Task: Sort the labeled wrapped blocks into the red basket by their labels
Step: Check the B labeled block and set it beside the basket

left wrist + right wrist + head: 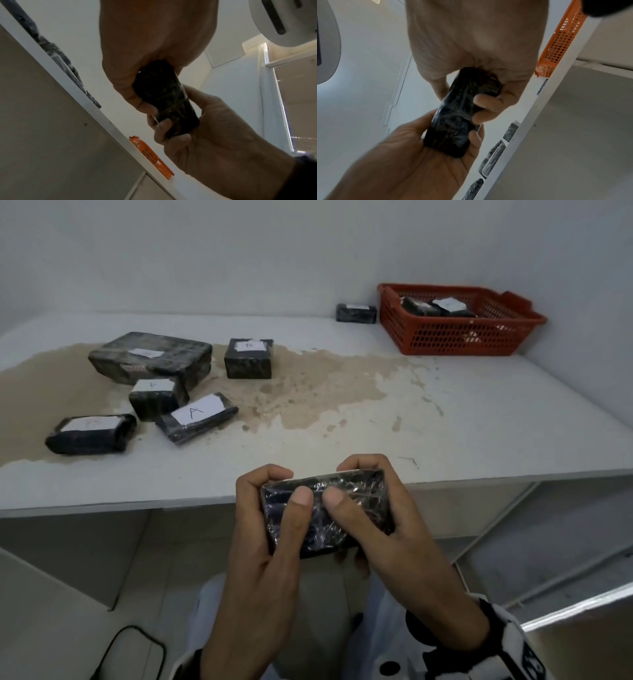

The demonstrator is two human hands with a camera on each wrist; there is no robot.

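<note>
A black plastic-wrapped block (356,491) is held in front of the table's near edge by both hands. My left hand (284,491) grips its left end, thumb on the top face. My right hand (356,508) grips the right end, thumb beside the other thumb. No label shows on the face turned to me. In the left wrist view the block (164,97) spans both hands; the right wrist view shows the same block (453,121). The red basket (445,337) stands at the table's back right with two labeled blocks (419,306) inside.
Several wrapped blocks lie on the table's left: a large one (150,361), one marked B (249,358), one marked A (197,417), and two more (90,433). A single block (356,313) sits left of the basket. A brown stain (308,385) covers the white table's middle.
</note>
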